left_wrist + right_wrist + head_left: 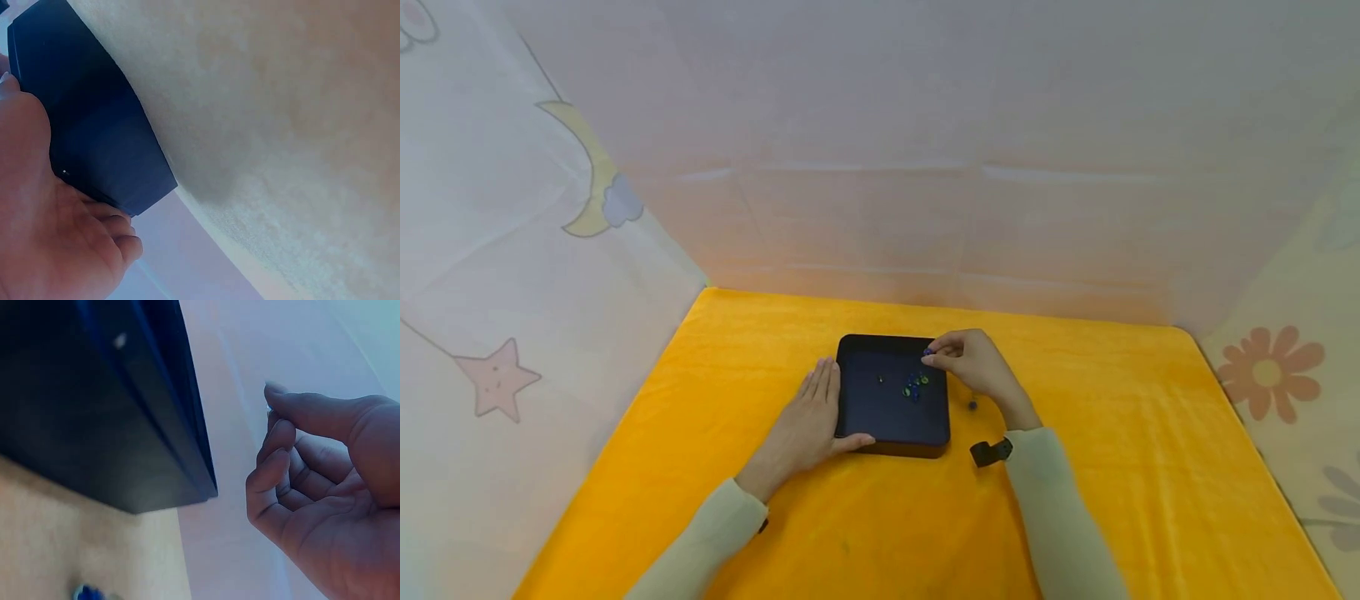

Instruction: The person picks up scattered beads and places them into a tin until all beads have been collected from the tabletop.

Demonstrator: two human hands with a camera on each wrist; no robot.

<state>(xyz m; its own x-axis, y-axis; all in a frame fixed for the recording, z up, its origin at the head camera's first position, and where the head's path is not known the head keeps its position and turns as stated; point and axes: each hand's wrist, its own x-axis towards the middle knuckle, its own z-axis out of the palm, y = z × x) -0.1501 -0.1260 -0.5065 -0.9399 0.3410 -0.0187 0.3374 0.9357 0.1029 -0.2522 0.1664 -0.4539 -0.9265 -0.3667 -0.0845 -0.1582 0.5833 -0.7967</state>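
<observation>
A black square tray [891,417] with low walls lies on the yellow cloth. My left hand [805,425] rests flat against its left side, the thumb along the front edge; the left wrist view also shows this hand [69,244] against the tray wall [119,150]. Over the tray's back right corner my right hand [977,362] pinches a small dark blue bead [928,352] between thumb and fingertips. From the right wrist, the curled fingers [269,469] mostly hide it. Several small blue and yellow-green beads [915,386] lie inside the tray, right of its middle.
One small dark bead [972,406] lies on the yellow cloth [1120,467] just right of the tray. A lone tiny bead [881,379] sits near the tray's middle. Pale printed sheets [880,208] stand behind and at both sides of the table.
</observation>
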